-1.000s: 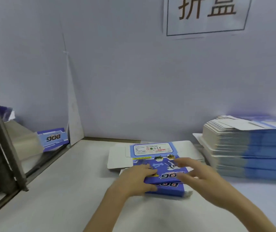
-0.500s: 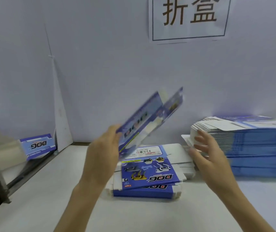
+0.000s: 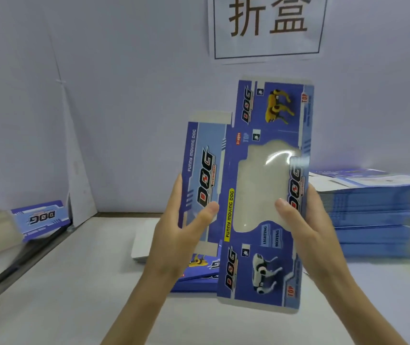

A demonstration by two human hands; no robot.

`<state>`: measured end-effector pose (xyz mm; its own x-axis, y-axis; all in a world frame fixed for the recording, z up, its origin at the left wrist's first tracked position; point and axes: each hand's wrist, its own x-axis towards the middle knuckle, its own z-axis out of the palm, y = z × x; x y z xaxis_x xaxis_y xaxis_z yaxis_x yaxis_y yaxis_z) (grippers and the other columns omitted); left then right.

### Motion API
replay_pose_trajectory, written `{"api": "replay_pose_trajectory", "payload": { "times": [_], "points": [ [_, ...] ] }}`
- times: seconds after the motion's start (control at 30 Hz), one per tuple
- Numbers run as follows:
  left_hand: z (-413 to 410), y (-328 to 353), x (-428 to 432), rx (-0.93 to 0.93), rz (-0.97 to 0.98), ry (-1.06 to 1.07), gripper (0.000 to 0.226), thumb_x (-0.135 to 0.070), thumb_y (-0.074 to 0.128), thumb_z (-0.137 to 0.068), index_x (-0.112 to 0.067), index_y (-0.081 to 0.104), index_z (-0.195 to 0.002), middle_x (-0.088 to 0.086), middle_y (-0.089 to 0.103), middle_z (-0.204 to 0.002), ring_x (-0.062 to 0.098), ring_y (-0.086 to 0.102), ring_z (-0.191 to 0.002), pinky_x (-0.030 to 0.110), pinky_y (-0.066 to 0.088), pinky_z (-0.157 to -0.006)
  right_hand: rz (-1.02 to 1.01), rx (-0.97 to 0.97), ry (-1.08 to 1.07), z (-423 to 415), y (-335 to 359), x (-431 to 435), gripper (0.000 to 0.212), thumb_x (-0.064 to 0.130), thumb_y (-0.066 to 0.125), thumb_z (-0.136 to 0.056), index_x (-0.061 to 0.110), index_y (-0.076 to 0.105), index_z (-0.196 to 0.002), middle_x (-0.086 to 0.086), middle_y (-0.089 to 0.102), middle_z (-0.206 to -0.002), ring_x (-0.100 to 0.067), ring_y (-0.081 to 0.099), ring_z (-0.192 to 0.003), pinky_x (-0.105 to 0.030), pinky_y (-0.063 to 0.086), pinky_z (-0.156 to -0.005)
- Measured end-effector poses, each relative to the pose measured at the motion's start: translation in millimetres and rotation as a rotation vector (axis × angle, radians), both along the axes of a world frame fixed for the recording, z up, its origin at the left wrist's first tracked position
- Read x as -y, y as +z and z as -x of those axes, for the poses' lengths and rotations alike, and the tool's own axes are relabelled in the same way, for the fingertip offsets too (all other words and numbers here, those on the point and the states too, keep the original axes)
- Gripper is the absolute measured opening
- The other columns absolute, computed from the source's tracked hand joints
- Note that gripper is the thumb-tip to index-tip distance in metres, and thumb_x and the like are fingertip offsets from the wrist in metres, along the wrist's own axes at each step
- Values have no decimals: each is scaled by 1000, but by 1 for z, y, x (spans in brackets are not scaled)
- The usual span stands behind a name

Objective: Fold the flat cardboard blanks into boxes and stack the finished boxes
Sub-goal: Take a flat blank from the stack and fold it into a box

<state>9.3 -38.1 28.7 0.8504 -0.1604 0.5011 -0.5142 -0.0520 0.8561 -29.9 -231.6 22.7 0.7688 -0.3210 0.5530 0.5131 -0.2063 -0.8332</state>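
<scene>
White table (image 3: 62, 282); tall pile of flat blanks (image 3: 378, 207) at right. I see one DOG window-box blank (image 3: 251, 185) in air over table, long axis upright. Grip: left hand (image 3: 174, 235) pinches its left long edge, right hand (image 3: 303, 225) its right, thumbs in front. Inward squeeze should open sleeve.

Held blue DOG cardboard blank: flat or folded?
Flat: the blue cardboard blank shows panels and flaps spread, gripped by left hand and right hand.

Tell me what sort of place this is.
Probably a box-folding station in a packing workshop: the wall sign reads "fold boxes" in Chinese, a tall stack of flat blanks sits at right, and the left hand and right hand hold one blank over the table.
</scene>
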Motion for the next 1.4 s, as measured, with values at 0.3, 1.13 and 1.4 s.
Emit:
{"api": "replay_pose_trajectory", "payload": {
  "times": [0.3,1.13,1.4],
  "points": [
    [7,-8,10,-290,73,-223,77,-63,67,-66,-41,44,-137,-8,65,-125,20,65,-110,42,56,-88,14,-13,200,-3,-8,-13,51,43,54,-88,47,42,-137,23,63,-124,2,64,-108,-18,56,-75],
    [-9,-6,-18,-412,183,-244,57,-50,69,-69,-13,62,-112,13,74,-98,34,72,-84,36,60,-63,-290,-290,300,0,7,22,36,36,79,-60,23,76,-94,-9,77,-96,-27,75,-82,-35,59,-57],
    [-7,-9,-14,-440,198,-278,53,-47,72,-74,-13,63,-114,14,73,-104,35,72,-89,37,60,-68,-383,-353,346,1,9,30,39,27,75,-64,12,73,-100,-14,76,-93,-27,75,-72,-34,57,-52]
  ]
}}
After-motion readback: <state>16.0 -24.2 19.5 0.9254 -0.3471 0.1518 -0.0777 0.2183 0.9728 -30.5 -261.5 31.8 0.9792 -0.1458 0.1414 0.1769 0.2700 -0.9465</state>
